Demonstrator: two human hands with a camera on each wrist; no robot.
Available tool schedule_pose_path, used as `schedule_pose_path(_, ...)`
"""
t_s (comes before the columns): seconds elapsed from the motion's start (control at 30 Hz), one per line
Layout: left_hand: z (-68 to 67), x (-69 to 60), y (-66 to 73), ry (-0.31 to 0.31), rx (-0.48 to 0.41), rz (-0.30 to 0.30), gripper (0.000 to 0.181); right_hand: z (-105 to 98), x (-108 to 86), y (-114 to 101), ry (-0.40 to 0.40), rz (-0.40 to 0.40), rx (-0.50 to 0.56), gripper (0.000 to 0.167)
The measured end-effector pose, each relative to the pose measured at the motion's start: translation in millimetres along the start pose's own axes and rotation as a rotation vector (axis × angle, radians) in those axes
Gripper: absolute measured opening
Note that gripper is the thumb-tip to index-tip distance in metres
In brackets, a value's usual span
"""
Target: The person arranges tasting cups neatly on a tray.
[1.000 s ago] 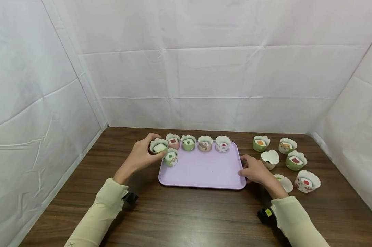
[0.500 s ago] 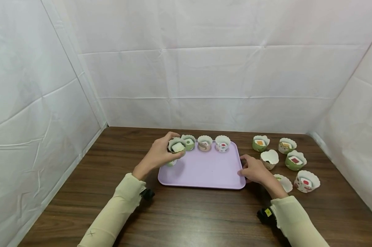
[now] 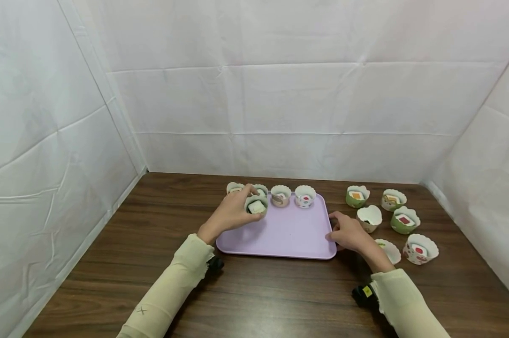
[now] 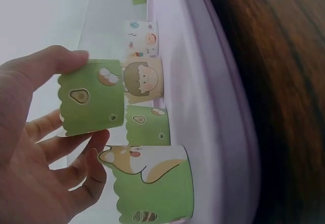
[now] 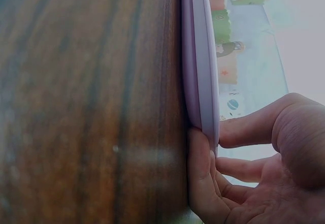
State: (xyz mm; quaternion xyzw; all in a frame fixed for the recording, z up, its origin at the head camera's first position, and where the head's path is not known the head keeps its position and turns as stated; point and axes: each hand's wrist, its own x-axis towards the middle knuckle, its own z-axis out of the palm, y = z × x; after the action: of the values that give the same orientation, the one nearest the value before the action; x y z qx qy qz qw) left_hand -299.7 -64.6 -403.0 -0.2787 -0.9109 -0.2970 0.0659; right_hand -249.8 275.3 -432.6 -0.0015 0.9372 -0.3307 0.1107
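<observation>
Green cup held above lilac tray by left hand, thumb and fingers pinching its sides; right hand grips tray's right edge.

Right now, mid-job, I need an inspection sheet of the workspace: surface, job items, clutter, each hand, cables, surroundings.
Surface: dark wood-grain table.
Job items: lilac tray with paper cups along its far edge, some partly hidden; six more cups on the table to its right.
Clutter: nothing seen.
Left hand: holds a green cup above the tray.
Right hand: grips the tray's right edge.
Cables: nothing seen.
Surroundings: white sheeting behind and at both sides.
</observation>
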Motion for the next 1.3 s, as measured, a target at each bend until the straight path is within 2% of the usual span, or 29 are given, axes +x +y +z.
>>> schedule_pose_path(0.2,2.6,3.5,1.9,-0.013,0.031,0.042,0.049,-0.5,-1.9,-1.6,0.0,0.003,0.005,0.07)
schedule_pose_path(0.6,5.9,1.0,6.1,-0.038,0.194,-0.007,0.053,-0.2,-1.4,-0.4,0.009,0.008,0.005,0.07)
schedule_pose_path(0.77,7.2,0.2,6.0,-0.047,0.206,-0.029,0.054,-0.2,-1.4,-1.0,0.008,0.001,0.006,0.07)
schedule_pose_path(1.0,8.9,-0.3,6.2,-0.04,0.241,-0.007,0.06,-0.6,-2.4,-2.4,0.009,-0.004,-0.001,0.069)
schedule_pose_path(1.3,8.9,-0.2,6.9,-0.051,0.249,-0.008,0.066,-0.6,-3.1,-3.1,0.016,-0.01,-0.006,0.068)
